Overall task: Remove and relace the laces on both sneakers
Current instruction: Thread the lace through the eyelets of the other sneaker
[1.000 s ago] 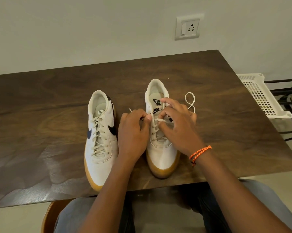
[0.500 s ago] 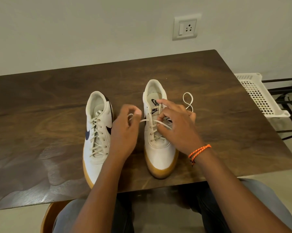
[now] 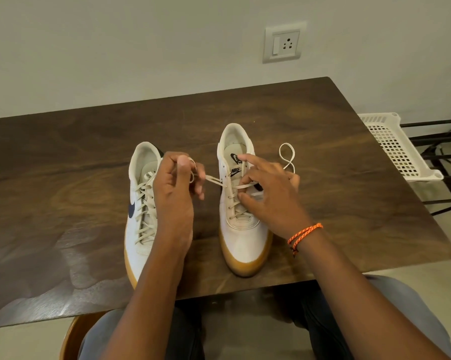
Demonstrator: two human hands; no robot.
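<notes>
Near the front edge of the table [image 3: 349, 141], two white sneakers stand side by side, toes toward the person. The left sneaker [image 3: 138, 203] is fully laced. The right sneaker [image 3: 241, 229] is laced only partway up. The left hand [image 3: 176, 188] pinches one lace end [image 3: 214, 180] and draws it sideways from an eyelet, probably to take up slack. The right hand [image 3: 268, 193] rests on the sneaker's tongue, fingers spread and gripping nothing visible, apparently to steady the shoe against the pull. The other lace end [image 3: 288, 158] lies looped on the table beside the right sneaker.
</notes>
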